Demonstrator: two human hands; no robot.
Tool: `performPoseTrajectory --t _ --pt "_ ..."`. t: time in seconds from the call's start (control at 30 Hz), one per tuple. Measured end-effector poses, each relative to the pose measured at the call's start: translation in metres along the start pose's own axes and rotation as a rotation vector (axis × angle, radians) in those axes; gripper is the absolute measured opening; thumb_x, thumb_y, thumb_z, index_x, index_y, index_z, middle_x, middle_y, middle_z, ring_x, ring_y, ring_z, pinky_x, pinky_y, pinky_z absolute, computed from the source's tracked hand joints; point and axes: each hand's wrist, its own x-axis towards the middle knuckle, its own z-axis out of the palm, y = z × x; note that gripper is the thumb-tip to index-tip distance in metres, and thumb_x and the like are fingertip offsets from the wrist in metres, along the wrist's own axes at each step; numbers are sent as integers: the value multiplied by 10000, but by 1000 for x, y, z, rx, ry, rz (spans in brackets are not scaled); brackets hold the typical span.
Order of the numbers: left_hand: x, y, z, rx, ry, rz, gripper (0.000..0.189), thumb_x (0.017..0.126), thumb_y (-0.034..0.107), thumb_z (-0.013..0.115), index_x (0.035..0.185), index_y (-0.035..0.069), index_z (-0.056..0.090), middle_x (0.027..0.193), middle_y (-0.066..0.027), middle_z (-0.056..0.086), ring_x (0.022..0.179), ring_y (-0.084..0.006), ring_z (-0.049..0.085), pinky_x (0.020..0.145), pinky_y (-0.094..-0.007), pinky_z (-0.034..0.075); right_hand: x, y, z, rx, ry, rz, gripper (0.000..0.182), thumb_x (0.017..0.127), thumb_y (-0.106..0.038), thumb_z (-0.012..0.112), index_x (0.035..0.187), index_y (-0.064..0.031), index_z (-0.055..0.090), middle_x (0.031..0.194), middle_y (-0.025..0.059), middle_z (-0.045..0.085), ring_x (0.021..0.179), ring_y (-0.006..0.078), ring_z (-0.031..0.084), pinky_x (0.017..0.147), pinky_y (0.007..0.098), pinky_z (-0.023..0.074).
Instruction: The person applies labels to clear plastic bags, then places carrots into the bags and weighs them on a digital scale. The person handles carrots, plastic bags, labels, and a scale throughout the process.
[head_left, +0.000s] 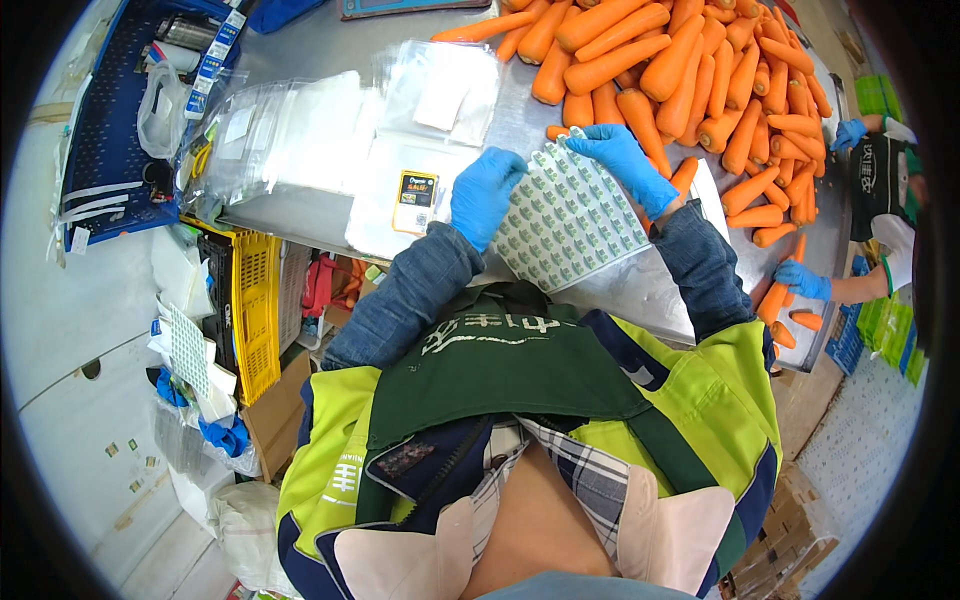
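Both my hands wear blue gloves over a sheet of small green-and-white stickers, tilted above the metal table. My right hand grips the sheet by its top corner, where the edge curls. At the upper left edge, the fingers of my left hand are pinched together against the sheet; whether a loose sticker is between them is hidden. Just left of that hand lies a stack of clear plastic bags, its top one bearing a black-and-orange printed label. More clear bags lie beyond it.
A large heap of carrots covers the table's far right. Across the right edge, another person's gloved hand touches a carrot. A blue crate stands left, above a yellow crate. Another sticker sheet lies lower left.
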Motion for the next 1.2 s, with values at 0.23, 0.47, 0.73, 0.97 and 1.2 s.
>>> performPoseTrajectory --t 0.23,0.47,0.73,0.97,1.2 --pt "6 8 -26 -121 98 -161 478 806 31 727 1258 60 575 1132 -89 589 975 -167 586 830 -288 501 3 12 -3 -105 9 -28 309 891 -260 735 1014 23 727 905 51 723 776 85 642 700 232 501" --pt "20 17 26 18 74 107 580 824 -100 582 1355 124 519 1289 -156 491 1135 -293 548 997 -352 469 6 7 10 -304 53 -40 331 880 -267 741 1031 27 722 900 45 720 793 87 642 727 227 501" --pt "-48 -63 -84 -366 265 -563 326 844 72 724 1157 23 646 983 -112 681 836 -156 631 730 -271 527 -32 -24 41 -1086 576 -833 515 789 -118 755 1270 -38 590 1183 159 618 1053 313 606 888 384 507" --pt "-45 -99 -93 -75 133 -630 194 811 175 783 885 4 730 785 -91 714 679 -151 644 647 -284 516 16 40 178 -1020 -87 -800 404 711 -119 775 1091 -77 641 1107 111 574 1012 306 569 865 407 495" --pt "-36 -62 -129 334 255 -594 404 780 270 822 984 49 553 795 -73 642 723 -188 652 601 -327 492 57 66 182 -1124 -129 -806 139 805 -229 713 821 -92 696 951 73 608 885 302 604 742 388 525"
